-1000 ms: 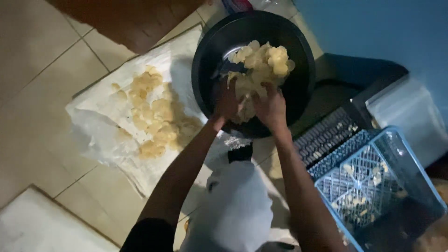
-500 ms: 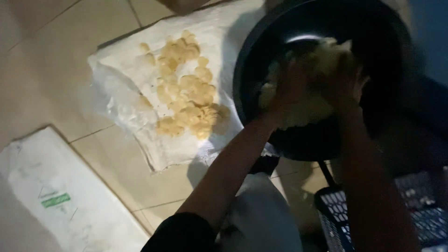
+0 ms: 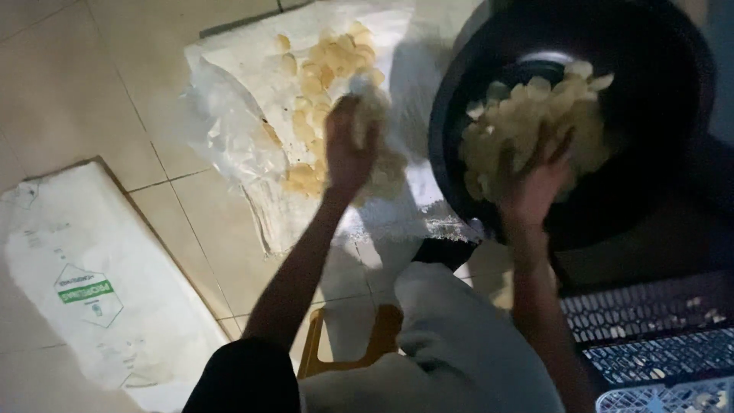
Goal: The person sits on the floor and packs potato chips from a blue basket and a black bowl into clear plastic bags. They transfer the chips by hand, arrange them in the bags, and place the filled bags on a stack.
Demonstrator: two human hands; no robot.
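Observation:
A big black pan [image 3: 673, 92] on the floor holds a heap of pale yellow chips [image 3: 527, 115]. My right hand [image 3: 531, 183] rests in that heap with its fingers spread among the chips. My left hand [image 3: 348, 145] is over the white cloth [image 3: 237, 99] spread on the tiles and grips a handful of chips. Many more chips [image 3: 321, 61] lie scattered on the cloth around and behind that hand.
A flat white sack [image 3: 84, 283] with a green mark lies on the tiled floor at the left. Blue slotted crates [image 3: 657, 344] stand at the lower right. A low orange stool [image 3: 344, 344] shows under my legs.
My left hand has left the pan and swung left over the cloth with chips in it. My right hand stays in the pan. The view has shifted left.

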